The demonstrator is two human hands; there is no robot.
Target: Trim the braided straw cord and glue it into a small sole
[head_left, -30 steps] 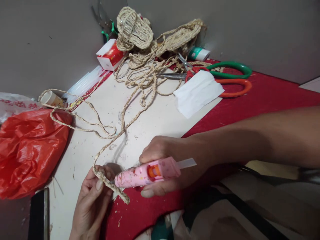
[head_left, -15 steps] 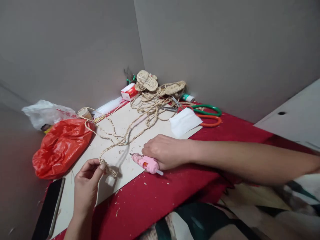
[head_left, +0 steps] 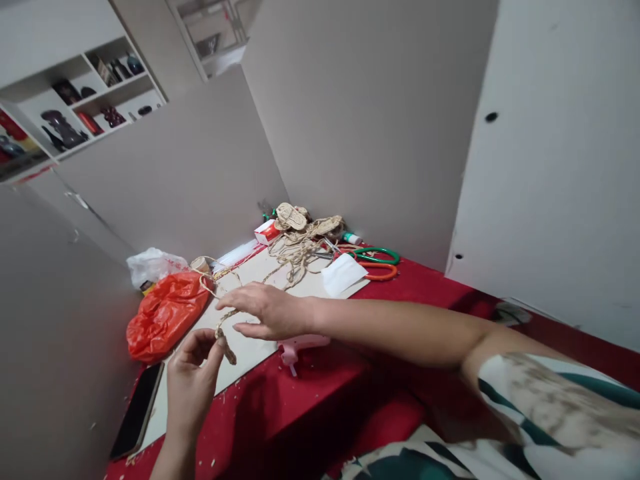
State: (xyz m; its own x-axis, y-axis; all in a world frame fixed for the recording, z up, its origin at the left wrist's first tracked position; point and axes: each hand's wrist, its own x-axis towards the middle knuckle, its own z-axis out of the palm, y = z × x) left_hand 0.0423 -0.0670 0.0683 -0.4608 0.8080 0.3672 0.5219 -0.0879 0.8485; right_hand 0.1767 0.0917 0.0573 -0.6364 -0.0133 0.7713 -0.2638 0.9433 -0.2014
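Grey partitions [head_left: 360, 113] stood around my red tabletop [head_left: 425, 287], which carried a white board [head_left: 245, 350]. On the board's far part sat a tangled heap of braided straw cord [head_left: 295, 257]; at its left lay a crumpled orange-red plastic bag [head_left: 167, 317]. My right hand [head_left: 273, 312] was spread over the board, thumb well apart from the fingers; I couldn't tell whether it touched the strand there. My left hand [head_left: 193, 380] was pinched narrow, thumb against finger. Green-and-orange-handled scissors [head_left: 380, 265] lay beyond my right arm, and a pink glue gun [head_left: 303, 343] beneath it, partly hidden. A phone [head_left: 139, 410] rested near my left wrist. Smallest was the braided cord end [head_left: 229, 350], held in my left fingertips above the board's near edge.
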